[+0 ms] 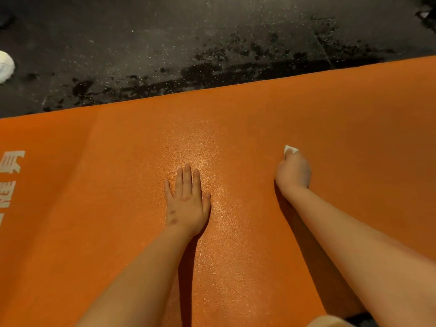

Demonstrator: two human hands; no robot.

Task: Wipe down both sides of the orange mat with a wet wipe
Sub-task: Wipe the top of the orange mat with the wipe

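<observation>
The orange mat [259, 119] lies flat on the floor and fills most of the view, with pale printed characters at its left edge. My left hand [186, 201] rests palm down on the mat near the middle, fingers straight and together. To the right, my right hand [293, 172] is curled around a white wet wipe [290, 149] and holds it against the mat; only a small corner of the wipe shows beyond the fingers. A faint sheen marks the mat between my hands.
Dark speckled floor [188, 31] with wet-looking blotches runs beyond the mat's far edge. A white shoe tip [6, 66] sits at the far left on the floor. The mat's near right corner ends close to my right forearm.
</observation>
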